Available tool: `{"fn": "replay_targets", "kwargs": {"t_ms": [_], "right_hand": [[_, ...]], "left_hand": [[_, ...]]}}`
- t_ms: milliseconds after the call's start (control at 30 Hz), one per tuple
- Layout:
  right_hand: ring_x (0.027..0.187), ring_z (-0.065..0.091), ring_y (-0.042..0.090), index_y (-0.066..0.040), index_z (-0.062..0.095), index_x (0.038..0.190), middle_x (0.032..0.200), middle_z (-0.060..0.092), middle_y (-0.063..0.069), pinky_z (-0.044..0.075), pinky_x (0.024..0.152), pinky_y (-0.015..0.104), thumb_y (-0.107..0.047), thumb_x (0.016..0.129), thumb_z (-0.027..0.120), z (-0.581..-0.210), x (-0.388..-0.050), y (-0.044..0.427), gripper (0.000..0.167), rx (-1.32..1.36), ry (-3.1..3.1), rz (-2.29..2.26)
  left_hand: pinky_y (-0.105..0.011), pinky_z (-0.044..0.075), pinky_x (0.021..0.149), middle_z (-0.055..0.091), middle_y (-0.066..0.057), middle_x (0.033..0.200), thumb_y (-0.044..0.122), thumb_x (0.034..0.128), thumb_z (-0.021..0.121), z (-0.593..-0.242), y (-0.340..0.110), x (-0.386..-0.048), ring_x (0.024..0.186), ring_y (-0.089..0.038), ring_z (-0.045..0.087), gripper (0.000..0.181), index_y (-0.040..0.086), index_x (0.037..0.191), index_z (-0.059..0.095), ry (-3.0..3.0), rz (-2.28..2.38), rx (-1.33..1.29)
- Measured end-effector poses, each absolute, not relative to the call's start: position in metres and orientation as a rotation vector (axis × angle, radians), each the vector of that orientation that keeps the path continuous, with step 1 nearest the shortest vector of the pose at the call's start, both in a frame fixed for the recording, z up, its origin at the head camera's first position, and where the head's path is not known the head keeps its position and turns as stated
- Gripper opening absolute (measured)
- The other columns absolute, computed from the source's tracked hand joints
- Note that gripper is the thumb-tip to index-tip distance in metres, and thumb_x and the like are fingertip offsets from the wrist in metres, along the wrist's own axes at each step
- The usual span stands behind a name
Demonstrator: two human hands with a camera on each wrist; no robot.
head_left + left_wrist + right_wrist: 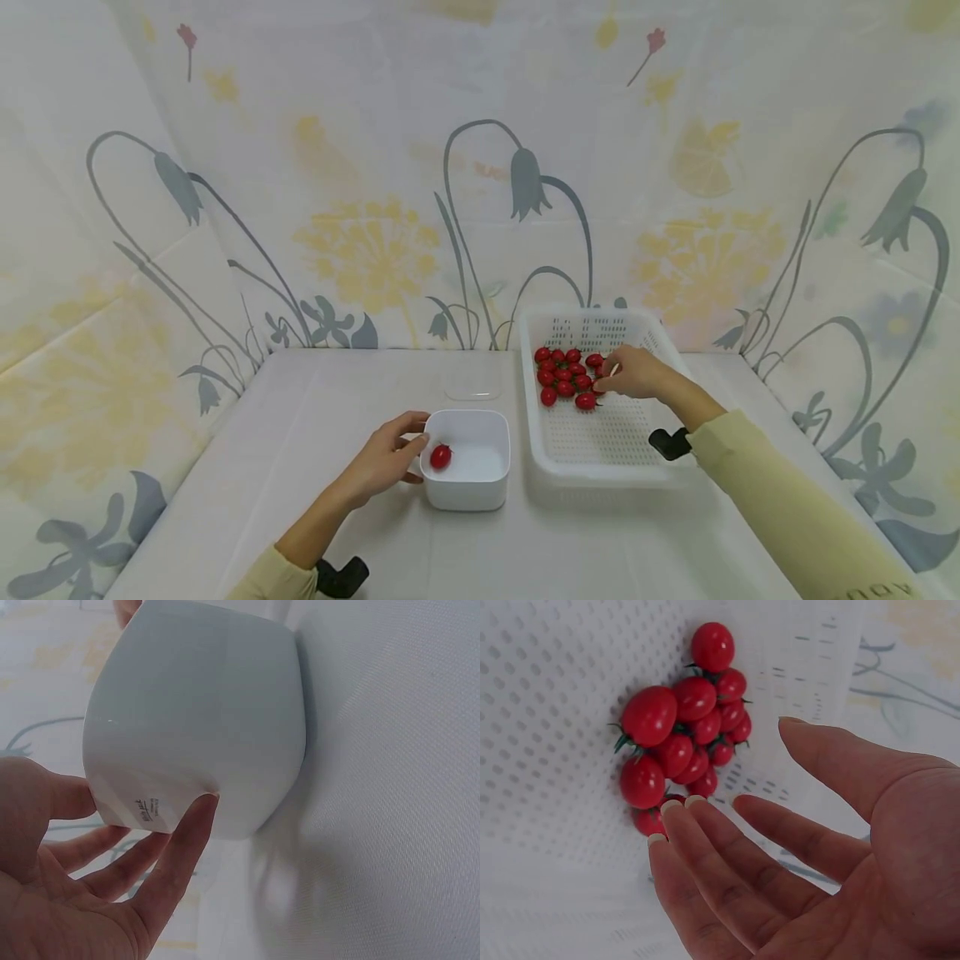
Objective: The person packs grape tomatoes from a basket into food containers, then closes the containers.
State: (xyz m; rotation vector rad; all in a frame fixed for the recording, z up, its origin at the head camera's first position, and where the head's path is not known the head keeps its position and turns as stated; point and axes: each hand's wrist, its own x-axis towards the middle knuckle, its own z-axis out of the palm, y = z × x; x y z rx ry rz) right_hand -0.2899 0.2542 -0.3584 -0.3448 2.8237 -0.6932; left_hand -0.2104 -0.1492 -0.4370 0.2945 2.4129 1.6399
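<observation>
In the head view my left hand [386, 457] holds the left side of a small white square box [468, 493], the thumb at its rim and the other fingertips against the outer wall. One red cherry tomato [440, 456] lies inside the box. My right hand [636, 372] reaches into a white perforated basket [606, 477], its fingers by a cluster of cherry tomatoes [563, 375]. In the right wrist view the thumb stands well apart from the extended fingers [727, 889], whose tips meet the lower tomatoes [642, 782]. No tomato shows within that hand.
Behind the box a clear flat lid-like piece [472, 385] lies on the white table [360, 546]. The basket stands to the right of the box, its walls rising around the tomatoes. A flower-printed cloth [465, 192] hangs at the back and sides.
</observation>
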Motion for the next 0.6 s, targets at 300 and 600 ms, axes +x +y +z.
{"fn": "replay_targets", "kwargs": {"t_ms": [300,600], "right_hand": [[0.085,0.072,0.033,0.006,0.070,0.099,0.097,0.071,0.022,0.064,0.070,0.039,-0.019,0.094,0.070,-0.374,-0.304,0.263,0.026,-0.204,2.731,-0.735],[0.088,0.072,0.034,0.008,0.071,0.103,0.098,0.070,0.023,0.064,0.076,0.042,-0.021,0.095,0.068,-0.387,-0.312,0.263,0.030,-0.117,2.599,-0.801]], "left_hand": [[-0.041,0.065,0.069,0.053,-0.023,0.143,0.016,0.1050,0.057,-0.435,-0.148,-0.209,0.115,-0.037,0.063,0.039,0.007,0.143,0.053,2.419,1.642,0.285],[-0.040,0.065,0.069,0.054,-0.023,0.143,0.015,0.1049,0.057,-0.435,-0.148,-0.209,0.116,-0.037,0.063,0.039,0.008,0.143,0.053,2.432,1.629,0.276]]}}
